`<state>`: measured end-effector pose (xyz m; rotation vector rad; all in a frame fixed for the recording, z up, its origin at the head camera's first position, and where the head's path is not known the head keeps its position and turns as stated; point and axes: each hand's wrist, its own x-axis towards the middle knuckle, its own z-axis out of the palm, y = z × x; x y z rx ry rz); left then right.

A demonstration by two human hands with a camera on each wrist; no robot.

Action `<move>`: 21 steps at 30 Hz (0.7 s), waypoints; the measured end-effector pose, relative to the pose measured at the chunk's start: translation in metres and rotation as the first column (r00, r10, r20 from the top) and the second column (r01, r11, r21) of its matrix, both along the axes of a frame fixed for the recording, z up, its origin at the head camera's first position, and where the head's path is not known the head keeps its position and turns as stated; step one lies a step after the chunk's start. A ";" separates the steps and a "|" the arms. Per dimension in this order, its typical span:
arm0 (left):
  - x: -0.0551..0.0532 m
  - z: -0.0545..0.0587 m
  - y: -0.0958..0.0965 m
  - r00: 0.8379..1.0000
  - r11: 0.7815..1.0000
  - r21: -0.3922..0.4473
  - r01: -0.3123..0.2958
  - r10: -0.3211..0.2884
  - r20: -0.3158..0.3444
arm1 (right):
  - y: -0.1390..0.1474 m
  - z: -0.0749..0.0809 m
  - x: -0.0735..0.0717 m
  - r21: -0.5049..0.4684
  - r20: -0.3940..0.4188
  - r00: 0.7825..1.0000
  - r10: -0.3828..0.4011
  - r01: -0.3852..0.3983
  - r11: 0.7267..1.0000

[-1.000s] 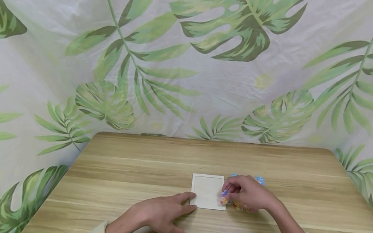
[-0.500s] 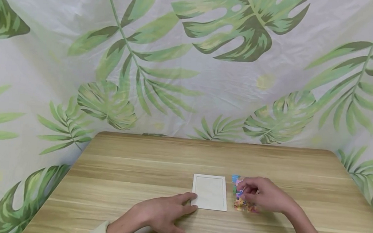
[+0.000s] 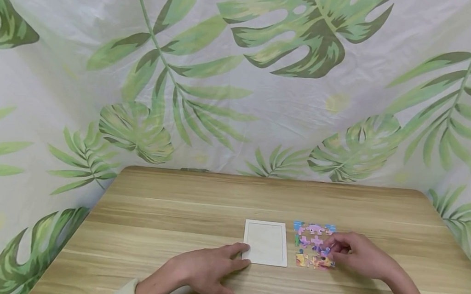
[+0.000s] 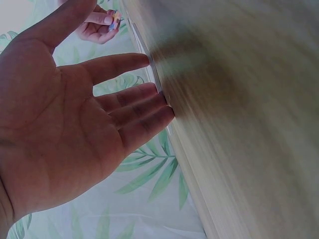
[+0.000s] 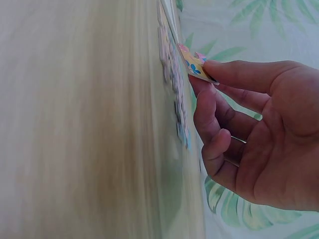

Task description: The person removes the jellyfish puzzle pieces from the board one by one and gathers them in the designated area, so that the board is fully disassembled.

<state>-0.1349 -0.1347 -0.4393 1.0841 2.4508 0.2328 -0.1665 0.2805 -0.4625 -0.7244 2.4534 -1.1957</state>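
My right hand point(image 3: 357, 256) pinches a jigsaw puzzle piece point(image 5: 192, 65) between thumb and fingers, at the right side of the laid-out pieces. Yellow with a blue flower and pink edges, that piece is tilted above the table in the right wrist view. To the left lie several colourful puzzle pieces point(image 3: 316, 229) in loose rows, purple, blue and orange, with gaps between some. Beside them is a flat cream puzzle tray point(image 3: 266, 244) with a thin inner border. My left hand point(image 3: 211, 269) has its fingers stretched out, two fingertips touching the tray's left edge.
The wooden table point(image 3: 164, 206) has rounded far corners. Behind it hangs a pale cloth point(image 3: 270, 122) printed with green leaves, close to the far edge. The tray and the loose pieces lie side by side, a narrow strip of wood between them.
My right hand has moved from the tray's right edge, across the loose pieces, to their right side, still pinching a piece. More pieces show now. My left hand has stayed at the tray.
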 end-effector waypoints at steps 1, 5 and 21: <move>0.000 0.000 0.000 1.000 1.000 0.000 0.000 0.000 0.001 | 0.003 -0.001 0.001 0.005 0.004 1.000 -0.004 0.004 1.000; 0.000 -0.001 0.000 1.000 1.000 -0.003 -0.001 0.001 0.001 | 0.012 -0.003 0.004 0.020 0.019 1.000 -0.013 0.012 1.000; 0.001 0.000 0.000 1.000 1.000 -0.005 -0.013 0.013 0.005 | 0.022 -0.012 0.007 0.016 -0.008 1.000 0.005 -0.005 1.000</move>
